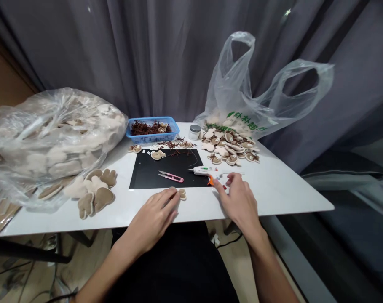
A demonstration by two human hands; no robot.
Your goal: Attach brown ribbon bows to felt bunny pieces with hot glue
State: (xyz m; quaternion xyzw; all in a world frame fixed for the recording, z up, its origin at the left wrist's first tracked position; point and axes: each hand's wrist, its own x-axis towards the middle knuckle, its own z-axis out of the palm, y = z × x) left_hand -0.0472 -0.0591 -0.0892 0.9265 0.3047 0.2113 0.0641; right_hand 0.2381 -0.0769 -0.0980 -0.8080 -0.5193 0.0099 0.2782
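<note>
My left hand is at the table's front edge, fingers together on a small tan felt piece with rounded ears; most of it is covered by the fingers. My right hand is beside the handle of a white hot glue gun with an orange trigger. Thumb and forefinger are apart there, and no grip on the gun shows. The gun lies on a black mat, its nozzle pointing left. Pink-handled thread snips rest on the mat between the hands.
Brown bows fill a blue basket at the back, beside a small lidded jar. Finished felt pieces spill from a clear plastic bag. At left, a big bag bulges with pieces; loose felt pieces lie before it.
</note>
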